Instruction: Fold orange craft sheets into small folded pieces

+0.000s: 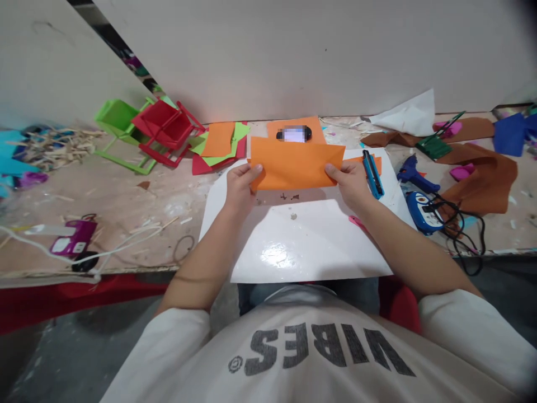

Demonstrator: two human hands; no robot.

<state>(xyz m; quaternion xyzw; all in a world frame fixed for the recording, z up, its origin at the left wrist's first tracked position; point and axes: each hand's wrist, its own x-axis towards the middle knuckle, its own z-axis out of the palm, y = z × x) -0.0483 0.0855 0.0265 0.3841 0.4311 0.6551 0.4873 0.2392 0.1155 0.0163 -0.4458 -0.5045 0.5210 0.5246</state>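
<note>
An orange rectangular sheet [297, 165], paper or thin felt, is held up above a white board [289, 246]. My left hand [242, 183] pinches its left end, thumb on the near face. Its right end is gripped the same way by my right hand [350, 180]. The fingers behind the sheet are hidden. Just right of my right hand lies a blue utility knife [372, 174], partly over another orange piece [377, 163]. Beyond the sheet, a phone [293, 133] with a lit screen rests on more orange material [316, 123].
Red [168, 131] and green [121, 120] miniature chairs stand left, near stacked coloured sheets [220, 140]. Thin wooden sticks [62, 146] and a purple device [75, 238] with a cable lie farther left. At right are a blue glue gun [417, 174], a blue-white device [423, 212] and brown sheets [482, 179].
</note>
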